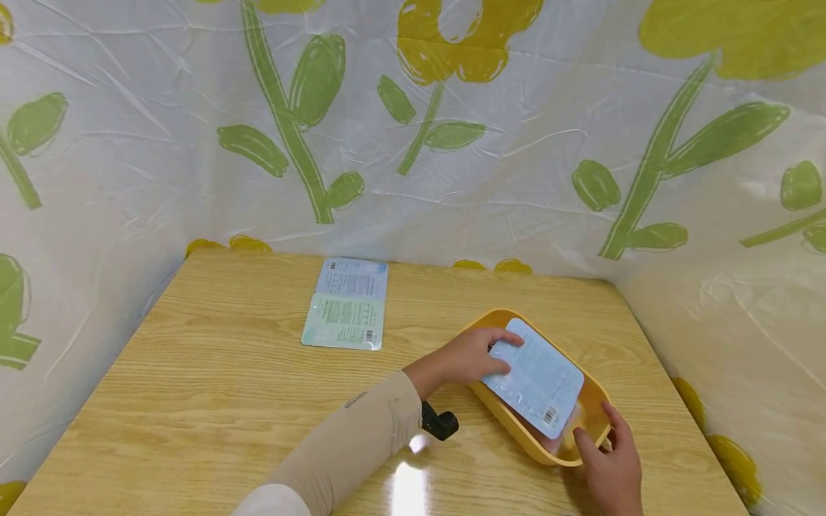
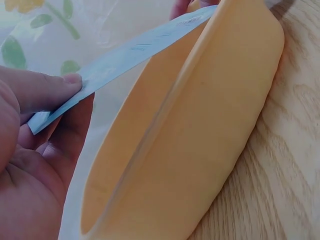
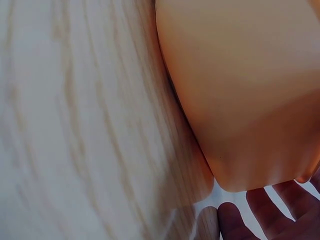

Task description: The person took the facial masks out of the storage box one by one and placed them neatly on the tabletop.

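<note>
My left hand (image 1: 474, 356) pinches the upper-left end of a pale blue sheet mask packet (image 1: 543, 380), thumb on top and fingers beneath. In the left wrist view the packet (image 2: 132, 52) slants over the rim of a yellow plastic basket (image 2: 200, 115). That basket (image 1: 516, 428) sits at an angle on the table's right side; a pinkish packet (image 1: 551, 438) shows partly under the blue one. My right hand (image 1: 613, 459) holds the basket's near right end, thumb at the rim. The right wrist view shows its fingers (image 3: 267, 210) against the basket's outer end.
Two more packets lie flat at the back left of the wooden table (image 1: 213, 373), a bluish one (image 1: 353, 278) behind a green one (image 1: 345, 321). A white curtain (image 1: 503, 186) with printed flowers surrounds the table's back and sides.
</note>
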Tool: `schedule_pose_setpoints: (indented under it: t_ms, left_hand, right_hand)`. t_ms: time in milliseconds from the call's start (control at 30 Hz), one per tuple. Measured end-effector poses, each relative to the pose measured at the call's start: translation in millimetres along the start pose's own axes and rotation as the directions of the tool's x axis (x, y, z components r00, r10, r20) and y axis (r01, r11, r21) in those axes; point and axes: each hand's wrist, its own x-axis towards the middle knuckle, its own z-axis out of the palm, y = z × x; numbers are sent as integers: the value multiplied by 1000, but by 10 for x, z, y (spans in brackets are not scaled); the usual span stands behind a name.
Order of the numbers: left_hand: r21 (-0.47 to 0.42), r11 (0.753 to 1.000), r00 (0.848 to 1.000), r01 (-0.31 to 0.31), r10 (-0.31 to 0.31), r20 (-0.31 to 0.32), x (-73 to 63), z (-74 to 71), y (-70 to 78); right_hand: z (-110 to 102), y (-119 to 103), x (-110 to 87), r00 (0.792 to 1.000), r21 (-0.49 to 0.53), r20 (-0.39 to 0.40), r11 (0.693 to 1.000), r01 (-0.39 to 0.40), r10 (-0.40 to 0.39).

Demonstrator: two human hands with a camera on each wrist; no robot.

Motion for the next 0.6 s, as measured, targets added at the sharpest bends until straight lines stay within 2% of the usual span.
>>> schedule_pose_setpoints:
  t_ms: [233,467,600]
  left_hand:
    - [-52,999,999,1,-3,-38,-96,-121,-89]
    - [-222,975,998,28,-41,-50,-207,-238,-181]
    - [-265,964,997,20,-38,-65,-279,-297,-248]
  right_hand:
    - [2,-6,-2,1000,8,8,1000,-3,3]
    - [8,-21,-9,1000,5,0,1000,6,-6]
    - [15,-10,-3,1000,10,-2,1000,9,-9]
